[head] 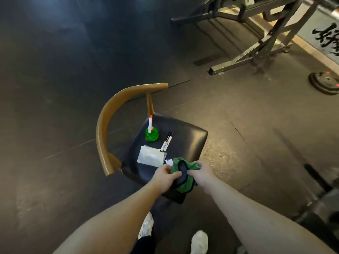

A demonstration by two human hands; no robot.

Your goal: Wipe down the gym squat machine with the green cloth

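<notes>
Head view: the left hand (166, 177) and the right hand (201, 174) are both gripping the crumpled green cloth with dark edging (184, 186), fingers curling into its folds, at the near edge of the black padded chair seat (187, 140). The grey steel-framed squat machine (256, 43) is standing well apart, at upper right. A green plastic spray bottle (151, 134) is standing upright on the seat.

Both hands (165, 177) (202, 174) curled, close together.
</notes>
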